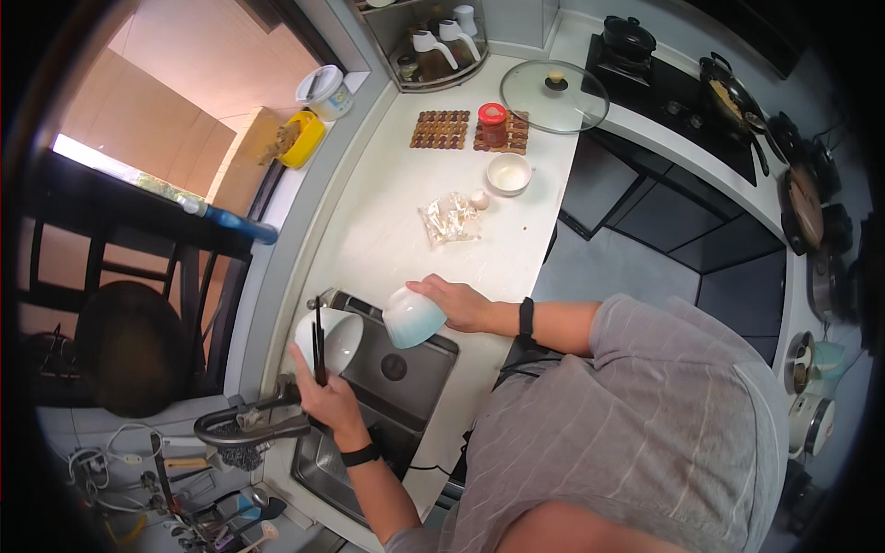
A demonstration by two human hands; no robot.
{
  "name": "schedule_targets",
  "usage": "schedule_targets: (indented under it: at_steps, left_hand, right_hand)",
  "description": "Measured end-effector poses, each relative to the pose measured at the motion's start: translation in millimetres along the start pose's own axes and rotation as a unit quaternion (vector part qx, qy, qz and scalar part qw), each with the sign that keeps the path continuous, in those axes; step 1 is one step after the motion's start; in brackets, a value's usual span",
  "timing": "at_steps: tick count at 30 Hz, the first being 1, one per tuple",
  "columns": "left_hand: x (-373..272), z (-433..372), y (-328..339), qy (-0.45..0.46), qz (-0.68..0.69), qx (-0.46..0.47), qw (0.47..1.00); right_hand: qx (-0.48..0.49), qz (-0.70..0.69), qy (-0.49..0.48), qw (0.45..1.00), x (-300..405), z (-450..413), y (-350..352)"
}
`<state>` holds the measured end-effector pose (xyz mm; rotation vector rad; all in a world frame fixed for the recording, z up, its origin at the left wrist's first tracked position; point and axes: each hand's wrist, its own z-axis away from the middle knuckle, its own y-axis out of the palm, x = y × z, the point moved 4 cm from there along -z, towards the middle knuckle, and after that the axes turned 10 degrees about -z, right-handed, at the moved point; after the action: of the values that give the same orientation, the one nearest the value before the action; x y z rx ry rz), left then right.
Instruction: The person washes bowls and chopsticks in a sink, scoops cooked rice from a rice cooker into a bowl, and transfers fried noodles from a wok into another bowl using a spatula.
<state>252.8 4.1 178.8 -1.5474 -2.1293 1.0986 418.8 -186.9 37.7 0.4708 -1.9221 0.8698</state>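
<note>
Over the steel double sink (pixel 442 363), my left hand (pixel 328 401) holds a white bowl (pixel 343 339) tilted on its side, together with dark chopsticks (pixel 319 345) that point away from me. My right hand (pixel 456 301) grips a pale blue and white bowl (pixel 415 318) by its base, tipped with its mouth toward the sink. The two bowls are close together but apart. A curved faucet (pixel 252 435) stands beside my left wrist. On the white counter ahead lie a clear plastic bag (pixel 451 218), an eggshell (pixel 480 200) and a small white bowl (pixel 509 174) with some liquid in it.
A red-lidded jar (pixel 492 126) stands on a woven trivet, beside another trivet (pixel 440 130). A glass lid (pixel 532 97) overhangs the counter edge. At the far right, a frying pan (pixel 726 97) with food sits on the black stove (pixel 671 104). A yellow container (pixel 304 142) is on the windowsill.
</note>
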Motion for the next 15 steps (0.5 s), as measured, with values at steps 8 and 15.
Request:
schedule_targets:
  at_steps: [8,15]
  left_hand:
    - [36.4,12.1,-93.5,0.085,-0.046,-0.064,0.993]
    - [65.0,29.3,-82.9,0.097,-0.033,-0.032,0.994]
  right_hand:
    - [0.024,0.074,-0.067,0.995,39.6,-3.5,56.4]
    - [0.005,0.119,-0.018,0.993,54.2,10.0,81.1]
